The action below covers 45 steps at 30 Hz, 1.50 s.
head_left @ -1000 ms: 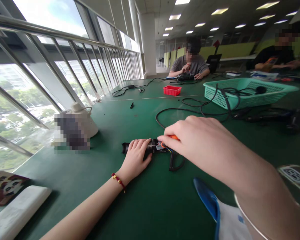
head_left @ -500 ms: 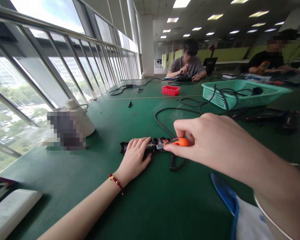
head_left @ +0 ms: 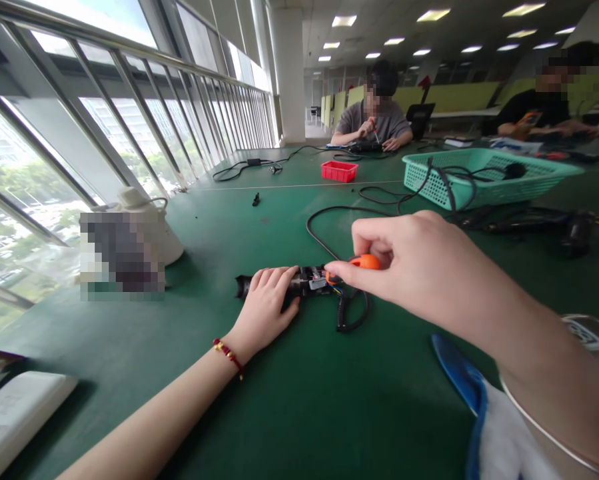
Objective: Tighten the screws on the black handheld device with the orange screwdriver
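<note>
A black, tube-shaped electrical device (head_left: 304, 283) lies on the green table, its right part opened to show thin coloured wires and a grey piece. My left hand (head_left: 266, 297) is wrapped over its barrel, holding it against the table. Between thumb and bent fingers, my right hand (head_left: 399, 257) grips an orange-handled tool (head_left: 366, 261) above the device's right end. My fingers hide part of the tool, and I cannot make out its tip. A black power cord (head_left: 340, 313) curls beside the opened end.
Ahead are a small red tray (head_left: 339, 171) and a green basket (head_left: 444, 190) with cables. A pale jug (head_left: 154, 227) stands left, near the railing. A white box (head_left: 19, 413) sits front left, a blue-and-white cloth (head_left: 499, 427) front right. Two people work across the table.
My right hand has shifted slightly, turning the orange-handled tool so less of it shows; coloured wires are now visible beneath. My left hand stays on the device. The whole view has moved a little.
</note>
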Each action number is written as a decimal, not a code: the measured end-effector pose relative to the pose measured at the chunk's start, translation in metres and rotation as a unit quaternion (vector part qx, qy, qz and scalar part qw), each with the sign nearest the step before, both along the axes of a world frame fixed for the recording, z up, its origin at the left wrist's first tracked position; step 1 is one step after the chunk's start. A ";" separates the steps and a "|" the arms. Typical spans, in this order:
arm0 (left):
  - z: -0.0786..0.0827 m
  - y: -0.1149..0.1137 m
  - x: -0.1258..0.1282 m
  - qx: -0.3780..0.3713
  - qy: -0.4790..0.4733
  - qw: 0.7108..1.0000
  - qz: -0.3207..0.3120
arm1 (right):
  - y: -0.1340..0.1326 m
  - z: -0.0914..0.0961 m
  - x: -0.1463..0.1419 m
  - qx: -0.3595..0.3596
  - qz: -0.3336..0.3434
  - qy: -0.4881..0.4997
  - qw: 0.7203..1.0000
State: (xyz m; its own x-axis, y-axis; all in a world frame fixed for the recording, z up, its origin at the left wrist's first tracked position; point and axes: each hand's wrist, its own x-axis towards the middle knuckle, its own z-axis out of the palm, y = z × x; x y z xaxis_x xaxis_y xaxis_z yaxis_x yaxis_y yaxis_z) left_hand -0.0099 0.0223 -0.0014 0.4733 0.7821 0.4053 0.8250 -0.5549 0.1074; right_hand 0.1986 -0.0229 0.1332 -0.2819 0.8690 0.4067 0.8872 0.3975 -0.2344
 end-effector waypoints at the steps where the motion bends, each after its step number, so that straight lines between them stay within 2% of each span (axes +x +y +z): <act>1: 0.000 0.000 0.000 -0.001 0.000 1.000 0.000 | 0.000 0.000 -0.001 0.003 -0.008 -0.002 1.000; 3: 0.000 0.000 0.000 -0.005 0.001 1.000 0.002 | 0.000 0.000 -0.002 0.008 0.006 0.000 1.000; 6: -0.001 0.000 0.000 -0.008 -0.001 1.000 0.002 | 0.002 0.000 0.001 0.014 0.073 0.004 0.997; 8: 0.000 -0.001 0.000 -0.009 -0.003 1.000 0.002 | 0.004 -0.002 0.003 0.019 0.093 0.014 0.995; 14: 0.003 -0.001 0.002 -0.019 0.001 1.000 0.002 | 0.007 -0.004 0.004 -0.001 0.006 0.047 0.999; 18: 0.001 -0.001 0.001 -0.018 0.003 1.000 0.003 | 0.008 -0.003 0.010 0.013 0.078 0.030 0.996; 20: 0.001 -0.001 0.001 -0.018 0.004 1.000 0.004 | 0.009 -0.005 0.011 0.024 0.081 0.029 0.996; 24: 0.001 -0.002 0.000 -0.016 0.005 1.000 0.002 | 0.008 -0.010 0.008 0.026 -0.007 0.020 0.999; 27: 0.001 -0.002 0.001 -0.017 0.002 1.000 0.000 | 0.007 -0.012 0.006 0.035 -0.037 0.017 0.999; 29: 0.001 -0.002 0.001 -0.018 0.002 1.000 0.003 | 0.007 -0.013 0.007 0.045 -0.028 0.023 0.998; 34: 0.001 -0.002 0.001 -0.019 0.004 1.000 0.004 | 0.005 -0.015 0.010 0.051 0.044 0.048 0.997; 42: 0.000 -0.002 0.000 -0.018 0.004 1.000 0.005 | 0.000 -0.014 0.010 0.012 -0.011 -0.011 1.000; 45: 0.000 -0.002 0.000 -0.016 0.001 1.000 0.002 | 0.000 -0.015 0.014 0.029 0.011 0.005 1.000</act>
State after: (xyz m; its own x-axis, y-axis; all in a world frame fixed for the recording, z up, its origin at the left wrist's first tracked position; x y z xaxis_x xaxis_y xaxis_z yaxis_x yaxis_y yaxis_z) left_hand -0.0100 0.0204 -0.0011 0.4703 0.7974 0.3782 0.8280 -0.5470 0.1237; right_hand 0.2127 -0.0233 0.1185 -0.2970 0.8376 0.4585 0.8754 0.4306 -0.2196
